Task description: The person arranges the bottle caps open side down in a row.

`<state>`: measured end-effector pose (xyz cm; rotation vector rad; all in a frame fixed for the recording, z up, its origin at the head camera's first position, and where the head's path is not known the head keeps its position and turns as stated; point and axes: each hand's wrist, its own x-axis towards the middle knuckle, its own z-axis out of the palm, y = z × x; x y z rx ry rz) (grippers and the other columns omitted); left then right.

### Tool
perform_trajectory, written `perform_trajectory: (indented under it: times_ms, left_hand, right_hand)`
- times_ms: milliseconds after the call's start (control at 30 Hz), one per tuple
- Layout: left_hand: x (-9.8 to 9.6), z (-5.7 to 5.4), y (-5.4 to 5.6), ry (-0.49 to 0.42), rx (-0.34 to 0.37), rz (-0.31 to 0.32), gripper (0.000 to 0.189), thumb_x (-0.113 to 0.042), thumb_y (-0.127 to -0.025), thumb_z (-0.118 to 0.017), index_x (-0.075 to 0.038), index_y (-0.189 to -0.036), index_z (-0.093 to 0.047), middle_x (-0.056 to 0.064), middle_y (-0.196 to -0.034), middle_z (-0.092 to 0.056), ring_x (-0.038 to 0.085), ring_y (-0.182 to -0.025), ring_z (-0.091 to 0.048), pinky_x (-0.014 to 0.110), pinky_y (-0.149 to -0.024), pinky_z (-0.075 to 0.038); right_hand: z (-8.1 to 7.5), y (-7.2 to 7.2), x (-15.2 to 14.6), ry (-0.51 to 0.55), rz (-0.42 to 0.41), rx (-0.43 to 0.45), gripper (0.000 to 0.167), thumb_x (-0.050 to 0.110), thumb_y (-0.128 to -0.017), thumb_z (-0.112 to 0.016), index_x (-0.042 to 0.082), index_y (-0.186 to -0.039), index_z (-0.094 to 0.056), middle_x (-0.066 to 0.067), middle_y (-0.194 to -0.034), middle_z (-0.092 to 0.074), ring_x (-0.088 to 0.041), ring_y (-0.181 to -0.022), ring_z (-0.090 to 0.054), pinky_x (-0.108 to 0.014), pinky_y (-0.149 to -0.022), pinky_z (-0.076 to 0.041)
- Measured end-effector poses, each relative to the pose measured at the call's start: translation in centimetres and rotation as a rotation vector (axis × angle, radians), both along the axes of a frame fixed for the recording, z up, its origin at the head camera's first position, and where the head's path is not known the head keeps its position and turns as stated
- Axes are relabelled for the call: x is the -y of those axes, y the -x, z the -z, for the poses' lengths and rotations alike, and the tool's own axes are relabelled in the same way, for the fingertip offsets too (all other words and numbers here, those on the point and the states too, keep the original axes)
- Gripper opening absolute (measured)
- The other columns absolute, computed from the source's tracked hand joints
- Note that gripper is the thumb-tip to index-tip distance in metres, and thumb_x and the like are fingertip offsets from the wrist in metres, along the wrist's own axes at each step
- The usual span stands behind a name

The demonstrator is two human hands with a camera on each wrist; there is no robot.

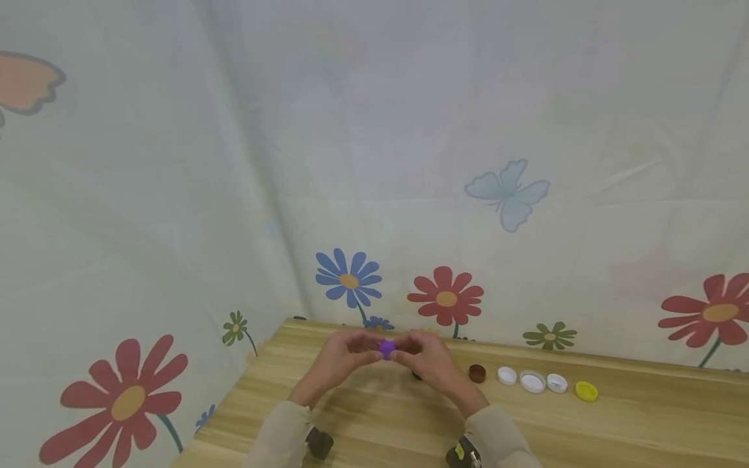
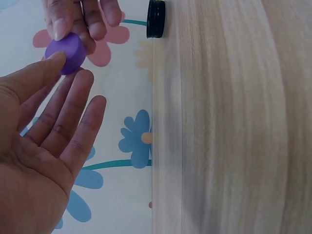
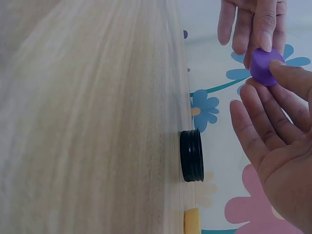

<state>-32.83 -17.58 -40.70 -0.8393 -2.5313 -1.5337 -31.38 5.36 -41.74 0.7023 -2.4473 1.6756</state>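
a: where's the purple cap (image 1: 387,350)

b: held between the two hands, up off the wooden table (image 1: 363,416). the left hand (image 1: 341,357) is on its left, the right hand (image 1: 432,361) on its right, and neither is nearer, since both touch it

a: how do the grips stand

b: nearly closed, both of them: thumb and fingertips pinch the purple cap from either side, the spare fingers loosely spread. how hard they press, i can't tell

a: any long axis to line up with

b: hardly, it's short and round. the wrist views show a smooth purple outside; which way a hollow side would face, i can't tell

a: and the surface and room about it

b: wood grain below the purple cap, flowered cloth (image 1: 374,130) behind. nearest to it on the table is a black ring (image 3: 192,156), to its right and mostly hidden by the right hand in the head view. farther right of the purple cap, in a row: a brown lid (image 1: 476,373), three white lids (image 1: 506,376), then a yellow lid (image 1: 586,391), well apart from it
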Motion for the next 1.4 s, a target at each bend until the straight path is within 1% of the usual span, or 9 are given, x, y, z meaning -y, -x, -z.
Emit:
perform_trajectory:
  times_ms: [200,333,500,667,833,933,1000,1167,1400]
  left_hand:
    - [-0.04,0.28,0.22,0.012,-0.013,-0.004,0.025,-0.011,-0.097,-0.079,-0.007,-0.121,-0.078,0.004,-0.111,-0.079,0.021,-0.1,-0.074,0.031,-0.084,-0.06]
    - [0.03,0.45,0.35,0.026,-0.04,0.01,0.027,-0.011,-0.096,-0.08,-0.009,-0.123,-0.078,0.002,-0.11,-0.079,0.021,-0.099,-0.075,0.032,-0.084,-0.06]
    - [-0.02,0.69,0.41,0.035,-0.053,0.009,0.031,-0.011,-0.093,-0.083,-0.009,-0.124,-0.078,0.002,-0.11,-0.079,0.023,-0.097,-0.075,0.031,-0.083,-0.06]
    - [-0.14,0.75,0.37,0.053,-0.048,-0.004,0.032,-0.016,-0.092,-0.085,-0.013,-0.123,-0.079,-0.001,-0.107,-0.079,0.021,-0.096,-0.075,0.032,-0.083,-0.06]
    - [-0.03,0.69,0.34,0.076,-0.043,0.002,0.029,-0.019,-0.093,-0.085,-0.017,-0.121,-0.08,-0.005,-0.106,-0.079,0.017,-0.096,-0.074,0.032,-0.084,-0.059]
    - [0.04,0.82,0.46,0.096,-0.043,0.016,0.028,-0.018,-0.092,-0.085,-0.018,-0.121,-0.08,-0.008,-0.106,-0.079,0.015,-0.096,-0.073,0.032,-0.085,-0.059]
    - [0.02,0.97,0.57,0.111,-0.041,0.029,0.028,-0.017,-0.092,-0.085,-0.018,-0.12,-0.08,-0.009,-0.106,-0.079,0.014,-0.096,-0.073,0.033,-0.085,-0.059]
    - [-0.09,1.03,0.51,0.127,-0.041,0.067,0.026,-0.018,-0.093,-0.084,-0.016,-0.119,-0.081,-0.007,-0.111,-0.079,0.015,-0.097,-0.073,0.033,-0.087,-0.059]
    - [-0.04,0.74,0.27,0.117,-0.018,0.073,0.027,-0.017,-0.091,-0.086,-0.011,-0.117,-0.081,0.001,-0.112,-0.079,0.02,-0.095,-0.074,0.034,-0.086,-0.059]
  right_hand:
    - [0.04,-0.12,-0.16,0.045,0.0,0.033,0.017,0.015,-0.1,-0.076,0.004,-0.114,-0.074,-0.003,-0.103,-0.074,-0.02,-0.093,-0.068,-0.033,-0.081,-0.057]
    - [0.07,-0.13,-0.21,0.071,-0.007,0.049,0.021,0.015,-0.101,-0.075,0.002,-0.117,-0.073,-0.005,-0.099,-0.074,-0.025,-0.092,-0.071,-0.032,-0.078,-0.057]
    - [0.08,-0.18,-0.19,0.072,-0.014,0.064,0.025,0.017,-0.102,-0.074,0.0,-0.12,-0.071,-0.01,-0.097,-0.075,-0.031,-0.09,-0.072,-0.038,-0.077,-0.059]
    - [0.01,-0.27,-0.3,0.057,-0.018,0.068,0.023,0.018,-0.102,-0.073,0.002,-0.119,-0.072,-0.006,-0.095,-0.075,-0.031,-0.09,-0.073,-0.042,-0.079,-0.061]
    - [-0.06,-0.27,-0.45,0.001,-0.008,0.03,0.022,0.017,-0.099,-0.078,0.006,-0.117,-0.076,-0.001,-0.099,-0.076,-0.025,-0.093,-0.071,-0.035,-0.08,-0.059]
    - [-0.02,-0.26,-0.57,-0.041,-0.008,-0.01,0.02,0.015,-0.096,-0.081,0.008,-0.115,-0.078,0.0,-0.102,-0.075,-0.02,-0.096,-0.069,-0.033,-0.083,-0.058]
    - [-0.03,-0.32,-0.69,-0.047,-0.014,-0.022,0.019,0.012,-0.095,-0.081,0.007,-0.113,-0.078,-0.001,-0.103,-0.075,-0.019,-0.096,-0.069,-0.033,-0.083,-0.058]
    - [-0.06,-0.59,-0.85,-0.038,-0.02,-0.016,0.019,0.009,-0.093,-0.082,0.005,-0.111,-0.078,-0.002,-0.102,-0.075,-0.02,-0.094,-0.068,-0.031,-0.078,-0.058]
    - [0.07,-0.69,-0.69,-0.05,-0.028,-0.004,0.018,0.01,-0.094,-0.082,0.005,-0.111,-0.077,-0.001,-0.101,-0.075,-0.017,-0.093,-0.067,-0.032,-0.083,-0.057]
